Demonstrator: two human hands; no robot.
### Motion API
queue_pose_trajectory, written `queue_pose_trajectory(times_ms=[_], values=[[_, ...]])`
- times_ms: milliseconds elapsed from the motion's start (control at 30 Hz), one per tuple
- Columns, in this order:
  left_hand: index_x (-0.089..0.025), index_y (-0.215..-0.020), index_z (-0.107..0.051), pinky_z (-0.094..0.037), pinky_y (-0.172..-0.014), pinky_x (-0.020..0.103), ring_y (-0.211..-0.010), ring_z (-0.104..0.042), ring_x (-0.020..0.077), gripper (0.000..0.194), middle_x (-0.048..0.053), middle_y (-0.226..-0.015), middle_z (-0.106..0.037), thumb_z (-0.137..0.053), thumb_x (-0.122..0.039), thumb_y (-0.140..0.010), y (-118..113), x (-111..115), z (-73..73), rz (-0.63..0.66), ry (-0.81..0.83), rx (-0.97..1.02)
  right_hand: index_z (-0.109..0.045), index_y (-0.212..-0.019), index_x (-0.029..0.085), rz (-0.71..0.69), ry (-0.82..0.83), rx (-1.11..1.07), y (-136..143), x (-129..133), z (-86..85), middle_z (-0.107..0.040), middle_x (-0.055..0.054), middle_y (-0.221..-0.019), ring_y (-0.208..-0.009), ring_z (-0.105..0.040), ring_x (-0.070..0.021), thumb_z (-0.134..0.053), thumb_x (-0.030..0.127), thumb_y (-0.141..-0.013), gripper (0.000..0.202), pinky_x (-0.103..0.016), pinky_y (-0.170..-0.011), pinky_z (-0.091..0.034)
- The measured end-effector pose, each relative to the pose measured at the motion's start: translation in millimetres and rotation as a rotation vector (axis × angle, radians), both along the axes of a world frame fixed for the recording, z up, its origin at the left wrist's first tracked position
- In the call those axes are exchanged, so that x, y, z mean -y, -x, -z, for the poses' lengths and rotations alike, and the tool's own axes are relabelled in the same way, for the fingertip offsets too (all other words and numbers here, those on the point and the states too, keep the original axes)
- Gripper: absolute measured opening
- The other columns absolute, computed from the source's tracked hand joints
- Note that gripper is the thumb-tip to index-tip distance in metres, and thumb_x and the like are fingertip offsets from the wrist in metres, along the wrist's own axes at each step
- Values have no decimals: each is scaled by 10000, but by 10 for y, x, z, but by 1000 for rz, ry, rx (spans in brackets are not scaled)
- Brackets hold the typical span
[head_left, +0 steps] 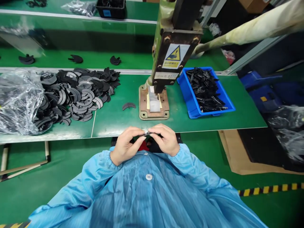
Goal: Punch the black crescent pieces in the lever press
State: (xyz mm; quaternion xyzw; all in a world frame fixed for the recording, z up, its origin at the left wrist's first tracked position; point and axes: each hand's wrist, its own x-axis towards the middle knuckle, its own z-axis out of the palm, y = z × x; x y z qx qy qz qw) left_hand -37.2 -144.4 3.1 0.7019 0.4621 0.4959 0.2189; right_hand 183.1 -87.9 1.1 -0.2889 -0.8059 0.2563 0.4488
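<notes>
Between both hands, just in front of the table's edge, is a small dark part (147, 134) with a light bit on it. My left hand (128, 144) pinches its left end between thumb and fingers. Its right end is pinched by my right hand (164, 138). Fingertips hide much of the part. Beyond the hands stands a press (174, 53) with a metal fixture (155, 104) on its base. One curved dark piece (129, 106) lies on the green table left of the base.
A heap of curved dark pieces (80, 91) spills beside a clear plastic bag (19, 103) on the left. Right of the press, a blue bin (209, 112) holds black parts. Several dark pieces lie on the strip behind. A black bin (111, 12) stands at the back.
</notes>
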Motion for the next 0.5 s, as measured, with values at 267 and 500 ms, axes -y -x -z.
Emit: queue_pose_trajectory(times_ms=[267, 500], values=[[-222, -1109, -770, -615, -904, 361, -974, -759, 205, 178, 67, -1061, -816, -640, -339, -1073, 191, -810, -67, -91, -21, -181, -746, -1221, 227, 318, -209, 4, -582, -612, -773, -794, -97, -1151, -1105, -759, -200, -730, 272, -978, 247, -400, -1003, -649], [-219, -1157, -775, -563, -988, 374, -1084, -724, 237, 275, 91, -1163, -791, -544, -357, -1102, 27, -1663, -45, -110, 30, -452, -682, -1310, 228, 213, -383, -490, -541, -954, -2310, -662, -43, -1215, -1139, -760, -160, -494, 705, -949, 628, -380, -1018, -626]])
